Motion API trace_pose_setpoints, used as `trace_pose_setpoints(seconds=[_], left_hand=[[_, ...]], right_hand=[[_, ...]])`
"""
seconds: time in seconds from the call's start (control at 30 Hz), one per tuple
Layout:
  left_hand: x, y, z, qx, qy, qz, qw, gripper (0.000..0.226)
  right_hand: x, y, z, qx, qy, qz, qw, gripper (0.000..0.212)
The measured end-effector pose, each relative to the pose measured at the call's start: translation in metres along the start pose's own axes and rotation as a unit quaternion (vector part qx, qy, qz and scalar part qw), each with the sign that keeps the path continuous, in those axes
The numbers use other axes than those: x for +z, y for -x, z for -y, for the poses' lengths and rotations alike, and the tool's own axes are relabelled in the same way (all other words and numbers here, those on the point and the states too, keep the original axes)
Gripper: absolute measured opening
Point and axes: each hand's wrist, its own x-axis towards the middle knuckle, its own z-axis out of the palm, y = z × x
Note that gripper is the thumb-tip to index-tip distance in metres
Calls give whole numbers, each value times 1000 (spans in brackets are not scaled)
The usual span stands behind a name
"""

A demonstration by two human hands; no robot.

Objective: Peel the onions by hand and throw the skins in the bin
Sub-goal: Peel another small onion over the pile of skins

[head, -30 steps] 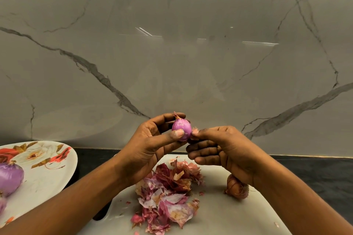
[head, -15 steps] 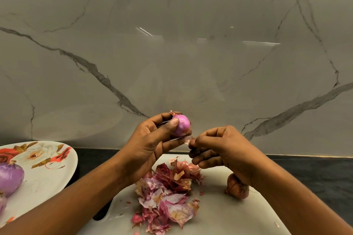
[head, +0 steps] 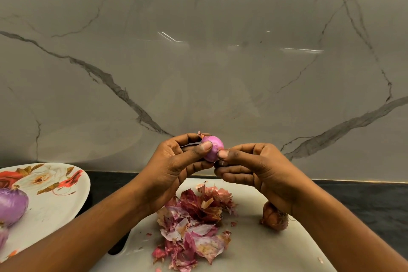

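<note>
My left hand [head: 176,165] grips a small pink peeled onion [head: 213,147] between thumb and fingers, held up above the white cutting board [head: 254,247]. My right hand [head: 254,168] pinches at the onion's right side with thumb and forefinger, where a bit of skin shows. Below the hands lies a pile of red and pink onion skins [head: 194,225] on the board. An unpeeled brown onion [head: 274,216] sits on the board, partly hidden under my right wrist. No bin is in view.
A floral plate [head: 50,201] at the left holds a peeled purple onion [head: 12,205] and part of another at the frame's edge. A dark countertop [head: 364,201] runs behind the board. A marble wall [head: 198,51] rises close behind.
My right hand pulled a strip of skin away down and to the right, then came back up to the onion. My left hand turned the onion slightly.
</note>
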Motion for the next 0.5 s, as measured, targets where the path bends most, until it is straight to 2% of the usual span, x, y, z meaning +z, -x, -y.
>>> trace_pose_setpoints(seconds=[0.3, 0.43, 0.5], left_hand=[[1, 1, -2, -3, 14, 5, 1000, 46], [0, 2, -2, 2, 8, 4, 1000, 48], [0, 2, -3, 5, 3, 6, 1000, 47]], right_hand=[[-1, -1, -2, -5, -4, -23, 1000, 16], [-2, -1, -1, -1, -24, -12, 1000, 20], [-1, -1, 1, 4, -35, -5, 999, 28]])
